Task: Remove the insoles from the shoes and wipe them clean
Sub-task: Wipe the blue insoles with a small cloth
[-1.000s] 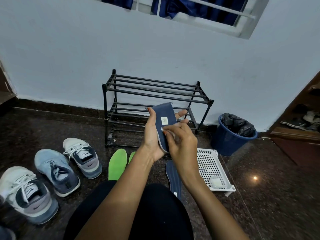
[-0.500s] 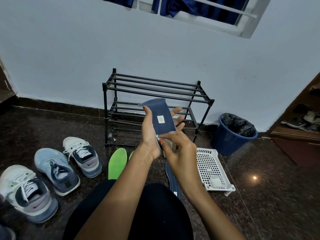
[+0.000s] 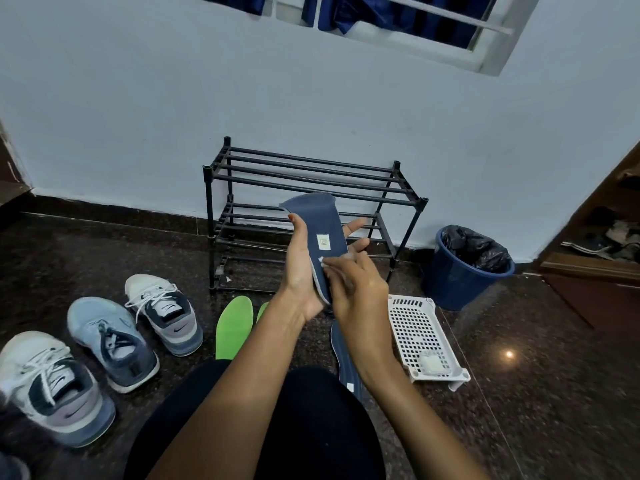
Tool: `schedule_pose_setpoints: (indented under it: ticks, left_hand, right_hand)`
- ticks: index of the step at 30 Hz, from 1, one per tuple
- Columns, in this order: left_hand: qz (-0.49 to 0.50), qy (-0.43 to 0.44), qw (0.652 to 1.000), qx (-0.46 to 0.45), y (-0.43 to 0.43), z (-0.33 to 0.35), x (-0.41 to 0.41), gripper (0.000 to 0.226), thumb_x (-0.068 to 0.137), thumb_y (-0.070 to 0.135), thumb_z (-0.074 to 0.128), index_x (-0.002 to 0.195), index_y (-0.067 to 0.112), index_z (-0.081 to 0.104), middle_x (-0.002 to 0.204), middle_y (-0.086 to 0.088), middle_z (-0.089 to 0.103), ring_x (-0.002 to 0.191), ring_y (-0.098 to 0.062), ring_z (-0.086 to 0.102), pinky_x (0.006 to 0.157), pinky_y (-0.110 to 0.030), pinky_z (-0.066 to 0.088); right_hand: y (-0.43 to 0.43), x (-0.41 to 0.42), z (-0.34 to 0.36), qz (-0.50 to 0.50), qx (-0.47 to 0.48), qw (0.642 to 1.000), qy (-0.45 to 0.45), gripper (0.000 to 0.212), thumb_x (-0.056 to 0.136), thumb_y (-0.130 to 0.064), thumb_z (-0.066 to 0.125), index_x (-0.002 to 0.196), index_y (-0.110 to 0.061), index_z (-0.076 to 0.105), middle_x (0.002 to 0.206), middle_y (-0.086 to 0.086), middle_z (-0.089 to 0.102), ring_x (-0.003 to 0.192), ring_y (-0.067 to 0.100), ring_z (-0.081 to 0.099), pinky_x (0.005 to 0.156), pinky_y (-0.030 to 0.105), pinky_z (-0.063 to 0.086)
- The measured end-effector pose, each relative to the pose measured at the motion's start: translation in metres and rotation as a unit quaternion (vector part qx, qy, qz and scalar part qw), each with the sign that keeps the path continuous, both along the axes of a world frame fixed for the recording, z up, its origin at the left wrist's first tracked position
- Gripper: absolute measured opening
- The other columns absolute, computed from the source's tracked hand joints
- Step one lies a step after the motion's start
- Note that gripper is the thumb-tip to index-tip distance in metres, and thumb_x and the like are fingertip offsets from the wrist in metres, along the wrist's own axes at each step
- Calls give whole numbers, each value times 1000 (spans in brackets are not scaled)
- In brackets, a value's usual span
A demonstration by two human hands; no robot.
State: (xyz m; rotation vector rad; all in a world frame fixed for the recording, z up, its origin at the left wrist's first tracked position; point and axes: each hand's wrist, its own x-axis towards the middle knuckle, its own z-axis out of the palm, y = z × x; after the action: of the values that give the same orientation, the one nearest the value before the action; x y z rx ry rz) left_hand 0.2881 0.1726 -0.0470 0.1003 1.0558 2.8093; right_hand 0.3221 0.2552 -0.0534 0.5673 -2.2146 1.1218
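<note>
My left hand (image 3: 300, 271) holds a dark blue insole (image 3: 320, 223) upright, thumb on its left edge and fingers behind it. A small white label sits on the insole's face. My right hand (image 3: 358, 289) pinches a white wipe (image 3: 323, 261) against the insole's lower part. On the floor lie a second blue insole (image 3: 341, 355), partly hidden by my right forearm, and a green insole (image 3: 233, 325) with another green one peeking out beside it. Three sneakers (image 3: 114, 337) stand at the left.
A black shoe rack (image 3: 311, 174) stands against the wall straight ahead. A blue bin (image 3: 460, 275) with a black liner sits at the right. A white perforated tray (image 3: 420, 336) holding a white pad lies beside my right arm. A wooden cabinet stands at the far right.
The insole rose in my left hand between the first two frames. My right hand with the wipe moved down the insole toward its lower part.
</note>
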Motion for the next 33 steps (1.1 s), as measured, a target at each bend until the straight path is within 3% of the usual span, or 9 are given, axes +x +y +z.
schedule_pose_setpoints:
  ticks: [3, 5, 8, 12, 15, 17, 22, 27, 33]
  left_hand:
    - [28, -2, 999, 23, 3, 2, 1, 83, 91, 69, 16, 98, 9, 74, 105, -7, 72, 73, -14, 68, 69, -26, 56]
    - [35, 2, 999, 26, 5, 4, 1, 83, 92, 68, 17, 86, 13, 78, 103, -6, 72, 74, -15, 67, 69, -26, 56]
    - [30, 10, 999, 10, 8, 5, 1, 85, 93, 67, 14, 81, 16, 80, 99, -4, 73, 80, -14, 66, 80, -28, 53]
    - [15, 20, 1000, 9, 11, 4, 0, 82, 97, 60, 10, 85, 18, 80, 106, 0, 72, 108, -12, 62, 97, -28, 45]
    - [3, 20, 1000, -2, 9, 2, -5, 70, 98, 56, 14, 103, 17, 72, 115, 4, 69, 96, -6, 65, 86, -25, 51]
    - [4, 19, 1000, -23, 10, 0, -9, 60, 100, 52, 18, 111, 16, 65, 115, 6, 68, 93, -4, 65, 91, -28, 47]
    - [57, -9, 996, -70, 10, -1, -25, 35, 100, 29, 40, 119, 7, 59, 113, -2, 67, 84, -9, 66, 74, -26, 54]
    - [145, -55, 984, -92, -2, 10, -53, 12, 97, 9, 49, 100, 6, 61, 88, -5, 68, 70, -14, 66, 63, -25, 56]
    - [122, -66, 971, -197, -29, -17, -99, 21, 97, -3, 41, 96, 9, 58, 95, -5, 65, 85, -15, 63, 72, -25, 56]
  right_hand:
    - [2, 9, -1, 36, -41, 997, -45, 18, 80, 10, 59, 91, 0, 69, 88, 5, 63, 84, 0, 56, 78, 4, 39]
    - [7, 13, 2, 66, -85, 989, -101, 19, 79, 10, 61, 88, -4, 71, 87, 0, 65, 85, -6, 57, 76, 4, 39]
    - [16, 13, 6, 56, -123, 982, -136, 19, 79, 5, 65, 87, -10, 71, 88, -1, 64, 84, -8, 56, 73, 3, 39]
    - [23, 3, 2, -25, -109, 988, -104, 14, 80, -3, 67, 90, -12, 72, 92, 5, 58, 84, -6, 51, 72, 2, 36]
    - [24, -3, -1, -28, -137, 982, -126, 13, 81, -4, 66, 90, -13, 71, 101, 4, 56, 89, -13, 49, 75, 0, 35]
    - [27, -8, -3, -17, -161, 976, -149, 14, 81, -5, 66, 86, -17, 70, 102, 3, 59, 92, -9, 51, 76, 1, 36]
    - [37, -24, -15, -1, -209, 961, -180, 22, 80, -6, 68, 77, -28, 68, 91, 2, 68, 89, 10, 62, 81, 23, 47]
    - [47, -28, -33, 11, -222, 954, -203, 24, 79, -4, 68, 77, -29, 67, 92, 1, 67, 87, 4, 61, 79, 15, 46]
    - [55, -38, -86, 1, -233, 938, -257, 28, 78, -1, 69, 74, -28, 67, 85, -4, 67, 84, 1, 60, 77, 12, 45]
